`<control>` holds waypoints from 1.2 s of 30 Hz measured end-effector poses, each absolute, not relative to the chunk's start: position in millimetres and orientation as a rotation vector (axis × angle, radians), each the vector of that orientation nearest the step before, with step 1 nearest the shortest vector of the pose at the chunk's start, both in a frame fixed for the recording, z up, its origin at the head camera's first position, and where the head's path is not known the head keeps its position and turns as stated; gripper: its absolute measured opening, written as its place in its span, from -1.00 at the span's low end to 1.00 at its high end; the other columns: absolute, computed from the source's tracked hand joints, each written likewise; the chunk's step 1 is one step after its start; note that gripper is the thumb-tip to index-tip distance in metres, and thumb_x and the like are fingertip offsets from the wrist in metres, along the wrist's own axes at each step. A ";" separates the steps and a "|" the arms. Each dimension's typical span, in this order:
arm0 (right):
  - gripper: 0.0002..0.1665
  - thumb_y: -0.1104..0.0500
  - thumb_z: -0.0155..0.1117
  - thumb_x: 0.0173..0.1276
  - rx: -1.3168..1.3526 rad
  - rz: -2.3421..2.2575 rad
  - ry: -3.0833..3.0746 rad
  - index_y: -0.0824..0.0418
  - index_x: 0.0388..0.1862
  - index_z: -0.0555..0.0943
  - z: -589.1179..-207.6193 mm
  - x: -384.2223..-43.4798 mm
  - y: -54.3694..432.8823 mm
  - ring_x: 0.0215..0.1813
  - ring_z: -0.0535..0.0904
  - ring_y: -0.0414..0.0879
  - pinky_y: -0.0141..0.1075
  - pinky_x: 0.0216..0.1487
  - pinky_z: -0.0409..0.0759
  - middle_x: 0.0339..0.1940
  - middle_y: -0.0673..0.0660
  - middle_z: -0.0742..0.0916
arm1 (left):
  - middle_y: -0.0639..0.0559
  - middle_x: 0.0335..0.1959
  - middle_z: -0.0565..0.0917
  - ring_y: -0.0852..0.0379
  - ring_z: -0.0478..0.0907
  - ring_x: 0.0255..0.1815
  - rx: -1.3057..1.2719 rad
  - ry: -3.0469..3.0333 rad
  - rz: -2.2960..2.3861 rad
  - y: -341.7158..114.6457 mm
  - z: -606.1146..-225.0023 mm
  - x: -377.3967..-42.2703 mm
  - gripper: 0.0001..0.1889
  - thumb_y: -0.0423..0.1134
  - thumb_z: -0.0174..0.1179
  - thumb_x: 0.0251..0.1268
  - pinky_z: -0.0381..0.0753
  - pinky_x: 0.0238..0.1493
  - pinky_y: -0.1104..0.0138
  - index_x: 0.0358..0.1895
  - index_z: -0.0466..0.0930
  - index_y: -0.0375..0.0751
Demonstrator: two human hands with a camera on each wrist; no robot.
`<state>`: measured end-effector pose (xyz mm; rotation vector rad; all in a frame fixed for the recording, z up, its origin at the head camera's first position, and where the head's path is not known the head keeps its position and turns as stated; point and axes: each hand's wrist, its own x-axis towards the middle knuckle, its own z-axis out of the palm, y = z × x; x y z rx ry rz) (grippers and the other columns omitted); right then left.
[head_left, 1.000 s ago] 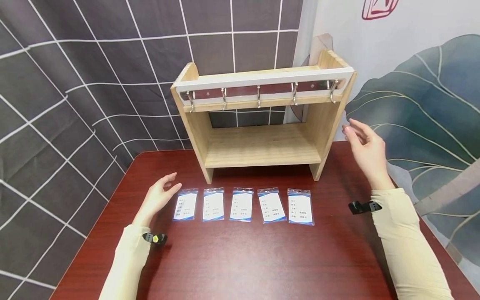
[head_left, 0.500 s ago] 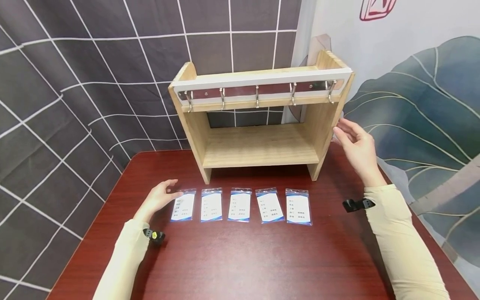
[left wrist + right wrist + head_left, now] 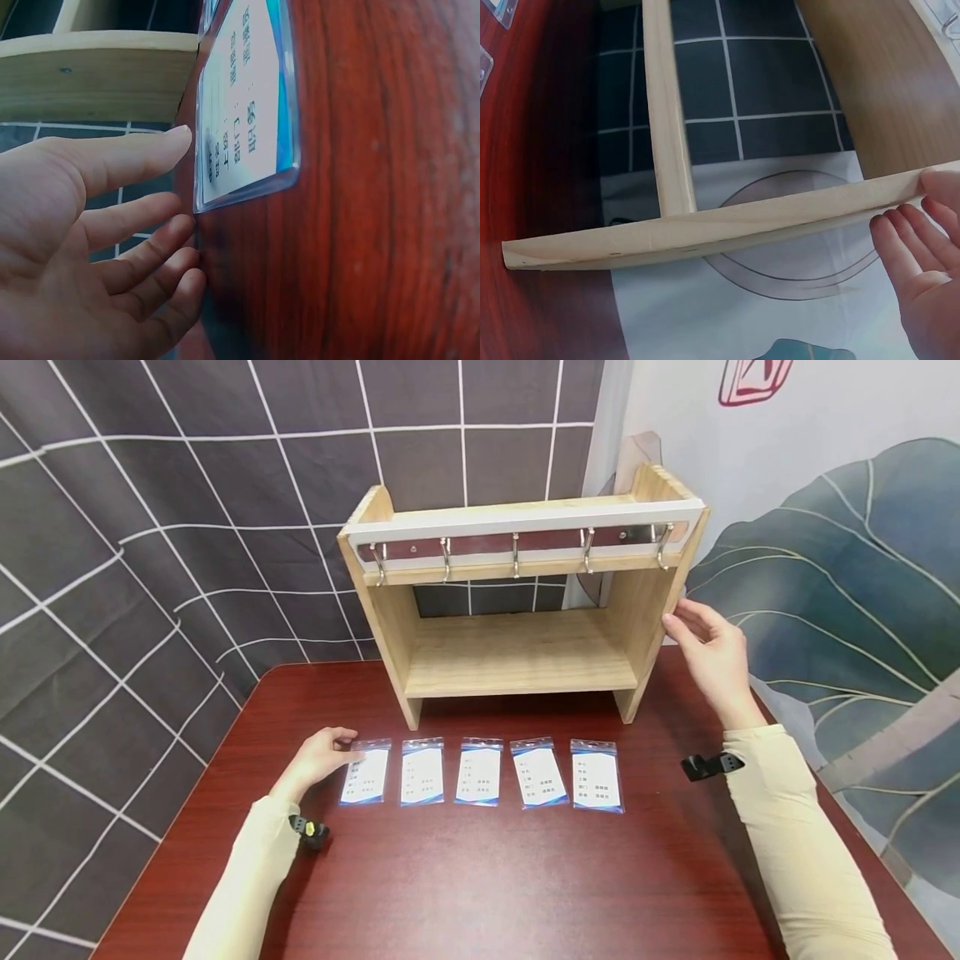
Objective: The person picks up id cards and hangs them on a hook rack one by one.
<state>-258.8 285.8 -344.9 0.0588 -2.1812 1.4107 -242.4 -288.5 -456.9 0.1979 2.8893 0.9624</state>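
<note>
In the head view my left hand (image 3: 318,758) is at the leftmost badge holder (image 3: 365,777), its thumb reaching over the card's top left corner. The left wrist view has the thumb and fingertips right at the edge of that clear holder (image 3: 244,112), fingers loosely bent and spread from the thumb. The badge holder lies flat on the table. My right hand (image 3: 712,656) holds the right side panel of a wooden rack (image 3: 517,664). Its thumb is on the panel's front edge and its fingers are along the outer face, as the right wrist view (image 3: 930,262) also has it.
Several more badge holders, one of them in the middle (image 3: 480,772), lie in a row before the rack. A white-framed strip with several metal hooks (image 3: 516,556) runs across its upper front. The red-brown table (image 3: 480,885) meets a dark checked curtain (image 3: 225,543) behind.
My right hand has moved left onto the rack's side panel. My left hand has lowered to the leftmost badge holder, with its thumb now over the card. The rack and badge holders stay in place.
</note>
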 end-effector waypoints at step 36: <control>-0.58 0.27 0.42 0.33 0.137 1.784 -1.931 0.34 0.15 0.65 -343.9 -260.9 283.7 -0.19 0.73 -0.32 -0.48 -0.15 0.64 -0.18 -0.13 0.77 | -0.10 -0.32 0.58 -0.01 0.50 -0.26 0.201 2.694 1.062 -295.3 -457.3 -263.5 -0.63 -0.34 0.50 0.01 0.49 -0.12 0.20 -0.19 0.53 -0.39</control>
